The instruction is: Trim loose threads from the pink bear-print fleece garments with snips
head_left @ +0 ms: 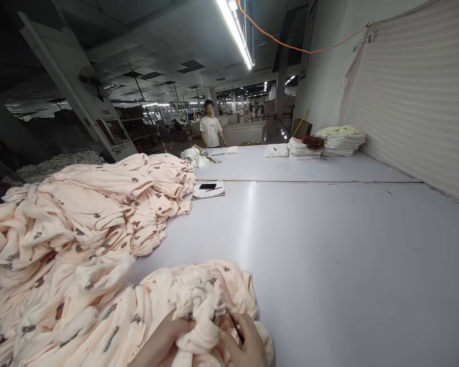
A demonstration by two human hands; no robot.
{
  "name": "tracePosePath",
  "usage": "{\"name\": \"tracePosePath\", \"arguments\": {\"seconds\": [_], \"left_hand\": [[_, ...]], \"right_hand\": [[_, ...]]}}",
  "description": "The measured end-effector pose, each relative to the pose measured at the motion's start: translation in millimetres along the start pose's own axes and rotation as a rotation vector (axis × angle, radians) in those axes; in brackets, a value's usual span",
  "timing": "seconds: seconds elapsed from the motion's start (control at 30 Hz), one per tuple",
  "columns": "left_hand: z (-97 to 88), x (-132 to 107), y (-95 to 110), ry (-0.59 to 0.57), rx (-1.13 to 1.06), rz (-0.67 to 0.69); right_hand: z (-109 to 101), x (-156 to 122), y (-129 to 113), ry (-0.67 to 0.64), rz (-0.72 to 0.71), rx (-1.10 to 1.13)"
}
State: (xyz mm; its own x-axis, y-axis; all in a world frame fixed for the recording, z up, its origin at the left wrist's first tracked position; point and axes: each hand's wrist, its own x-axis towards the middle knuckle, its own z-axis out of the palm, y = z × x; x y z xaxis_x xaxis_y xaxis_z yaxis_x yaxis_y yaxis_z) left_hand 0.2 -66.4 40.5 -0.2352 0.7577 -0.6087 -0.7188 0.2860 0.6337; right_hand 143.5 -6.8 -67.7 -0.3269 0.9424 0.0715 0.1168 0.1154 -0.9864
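At the bottom middle, my left hand is closed around a bunched-up part of a pale pink plush garment with small brown printed figures. My right hand presses against the same bunch from the right. Between its fingers sits a slim dark pointed tool, apparently thread snips, with the tip toward the cloth. Folds of fabric hide some of my fingers on both hands. Under and around my hands lies more of this pink fabric, merging on the left with a large heap of pink garments.
A pale table stretches ahead, with a seam across it. On it are a paper pad with a black phone, white cloth, and folded stacks at the back right. A person stands beyond the far edge.
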Motion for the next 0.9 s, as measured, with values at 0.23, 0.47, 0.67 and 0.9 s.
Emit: {"name": "tracePosePath", "arguments": {"seconds": [0.23, 0.47, 0.67, 0.9], "left_hand": [[11.7, -12.6, 5.8, -0.091, -0.057, 0.051], [6.8, -9.9, 6.5, -0.157, -0.054, 0.06], [8.9, -10.3, 6.7, -0.146, -0.032, 0.07], [-0.2, -8.1, 4.3, -0.019, 0.089, 0.175]], "right_hand": [[-2.8, 15.3, -26.9, -0.021, -0.116, -0.08], [-13.2, 25.5, -46.9, -0.184, -0.074, -0.185], [-14.1, 27.5, -52.3, -0.215, -0.052, -0.194], [-22.1, 38.1, -33.3, -0.162, -0.033, -0.13]]}}
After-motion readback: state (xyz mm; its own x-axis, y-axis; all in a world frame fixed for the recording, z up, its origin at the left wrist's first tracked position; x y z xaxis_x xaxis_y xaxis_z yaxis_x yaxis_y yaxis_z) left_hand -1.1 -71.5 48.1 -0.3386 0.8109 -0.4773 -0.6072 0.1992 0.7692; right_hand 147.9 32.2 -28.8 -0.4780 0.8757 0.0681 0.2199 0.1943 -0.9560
